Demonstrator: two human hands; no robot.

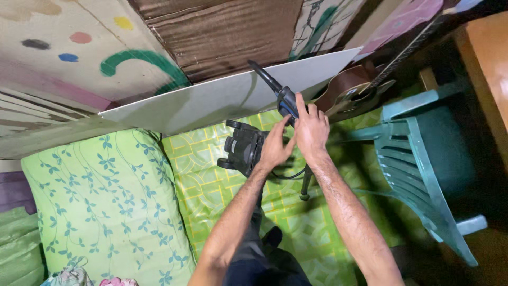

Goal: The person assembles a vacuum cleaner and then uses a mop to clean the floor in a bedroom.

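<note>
A black tripod (306,185) stands on a green patterned floor mat (211,185). Its black head (243,147) is tilted to the left, and a long black pan handle (267,79) with a blue grip rises toward the wall. My right hand (311,127) is wrapped around the blue grip of that handle. My left hand (275,145) touches the tripod head just right of it, with fingers bent against the mount. The tripod's lower legs are partly hidden by my arms.
A green leaf-print pillow (106,201) lies at the left. A grey board (222,100) leans on the painted wall. A brown guitar (352,90) rests behind the tripod. A green plastic chair (423,159) stands at the right, by a wooden surface (489,69).
</note>
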